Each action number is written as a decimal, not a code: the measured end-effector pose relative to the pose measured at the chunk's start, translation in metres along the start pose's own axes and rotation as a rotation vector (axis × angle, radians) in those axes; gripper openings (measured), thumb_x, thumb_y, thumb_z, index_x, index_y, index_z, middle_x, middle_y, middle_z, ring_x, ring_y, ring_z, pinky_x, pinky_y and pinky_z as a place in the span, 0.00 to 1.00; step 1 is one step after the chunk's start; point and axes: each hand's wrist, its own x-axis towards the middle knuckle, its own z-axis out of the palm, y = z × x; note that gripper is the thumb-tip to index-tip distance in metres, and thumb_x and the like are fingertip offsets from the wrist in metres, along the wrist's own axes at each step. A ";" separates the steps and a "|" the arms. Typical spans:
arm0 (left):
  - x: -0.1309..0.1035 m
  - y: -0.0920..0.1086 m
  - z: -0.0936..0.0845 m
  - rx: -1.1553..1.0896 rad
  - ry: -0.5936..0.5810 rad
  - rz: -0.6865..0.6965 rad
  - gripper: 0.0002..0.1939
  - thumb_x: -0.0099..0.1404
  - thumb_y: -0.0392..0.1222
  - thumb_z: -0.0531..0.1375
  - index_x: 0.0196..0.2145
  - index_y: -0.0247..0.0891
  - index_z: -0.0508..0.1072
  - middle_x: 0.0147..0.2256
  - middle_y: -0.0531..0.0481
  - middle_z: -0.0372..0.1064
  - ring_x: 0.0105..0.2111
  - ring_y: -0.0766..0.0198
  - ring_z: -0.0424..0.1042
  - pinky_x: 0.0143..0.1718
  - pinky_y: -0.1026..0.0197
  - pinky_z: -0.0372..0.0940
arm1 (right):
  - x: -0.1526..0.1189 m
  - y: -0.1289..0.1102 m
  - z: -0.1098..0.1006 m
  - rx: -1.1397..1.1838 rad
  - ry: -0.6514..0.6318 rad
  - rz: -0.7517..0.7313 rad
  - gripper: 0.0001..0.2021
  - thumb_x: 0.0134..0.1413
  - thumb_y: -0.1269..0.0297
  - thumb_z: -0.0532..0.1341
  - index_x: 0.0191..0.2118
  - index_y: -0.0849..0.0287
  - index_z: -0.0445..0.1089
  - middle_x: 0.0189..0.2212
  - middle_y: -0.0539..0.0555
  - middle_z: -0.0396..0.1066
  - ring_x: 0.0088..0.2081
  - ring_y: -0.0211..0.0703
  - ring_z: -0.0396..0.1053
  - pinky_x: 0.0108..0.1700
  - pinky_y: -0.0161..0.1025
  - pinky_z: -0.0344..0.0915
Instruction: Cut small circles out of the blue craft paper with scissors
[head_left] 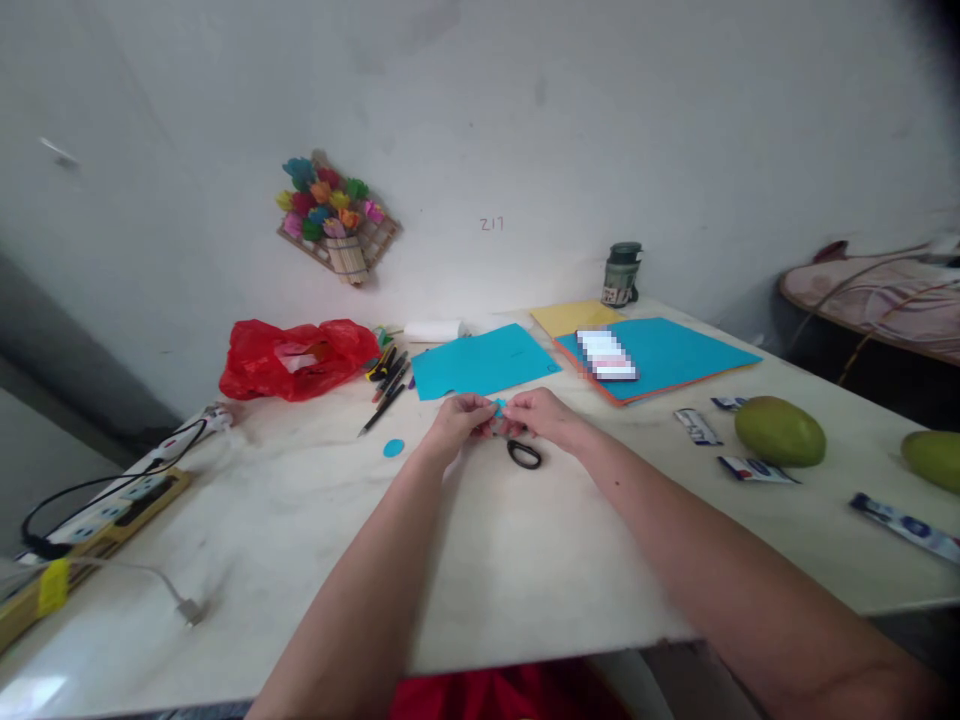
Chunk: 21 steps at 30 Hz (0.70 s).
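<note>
Between the fingertips of my left hand (463,420) and my right hand (541,413) is a small blue piece of paper (499,406). Both hands pinch it, one from each side, a little above the table. Just below them lies a pair of scissors (524,455); one black handle loop shows and the rest is hidden beneath my hands. A blue paper disc (394,448) lies flat to the left. Behind my hands is a large blue sheet (484,362) with a small circle drawn near its right corner.
A red plastic bag (296,362) and several pens and a cutter (388,380) lie back left. A phone (606,356) rests on stacked coloured sheets (682,350). Green fruits (780,432) and small packets are right. A power strip (112,530) with cables runs along the left edge.
</note>
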 end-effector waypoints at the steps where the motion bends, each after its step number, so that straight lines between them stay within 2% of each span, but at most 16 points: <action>1: 0.000 0.000 0.000 0.006 0.024 0.015 0.18 0.47 0.52 0.65 0.23 0.34 0.68 0.19 0.52 0.65 0.18 0.71 0.63 0.20 0.67 0.56 | 0.000 0.000 0.000 0.008 -0.007 0.008 0.08 0.48 0.66 0.58 0.24 0.63 0.69 0.24 0.54 0.74 0.21 0.31 0.65 0.18 0.26 0.52; 6: 0.001 0.004 -0.001 0.015 0.103 0.027 0.18 0.44 0.51 0.67 0.21 0.34 0.68 0.17 0.54 0.63 0.17 0.71 0.60 0.21 0.66 0.56 | 0.001 -0.001 -0.005 0.083 0.022 0.064 0.06 0.46 0.67 0.58 0.27 0.64 0.70 0.25 0.55 0.74 0.21 0.32 0.65 0.17 0.27 0.51; 11: 0.002 0.004 -0.002 0.038 0.066 0.024 0.17 0.46 0.50 0.66 0.20 0.34 0.68 0.17 0.54 0.63 0.17 0.71 0.60 0.21 0.66 0.55 | 0.002 0.001 -0.006 0.115 0.035 0.018 0.06 0.46 0.65 0.59 0.30 0.62 0.70 0.30 0.54 0.74 0.22 0.33 0.66 0.18 0.28 0.54; 16: 0.001 0.002 -0.001 0.062 0.037 0.009 0.16 0.47 0.50 0.66 0.22 0.34 0.68 0.18 0.53 0.64 0.17 0.71 0.61 0.22 0.66 0.56 | 0.001 0.001 0.001 0.044 0.056 -0.005 0.04 0.44 0.68 0.60 0.23 0.62 0.68 0.23 0.52 0.71 0.21 0.31 0.65 0.20 0.28 0.55; 21: 0.001 0.003 -0.002 -0.069 0.054 -0.026 0.21 0.52 0.57 0.60 0.29 0.32 0.70 0.23 0.49 0.68 0.19 0.69 0.64 0.23 0.64 0.59 | 0.003 0.003 0.003 0.090 0.113 -0.016 0.05 0.45 0.70 0.59 0.22 0.62 0.66 0.20 0.50 0.70 0.19 0.30 0.63 0.20 0.28 0.54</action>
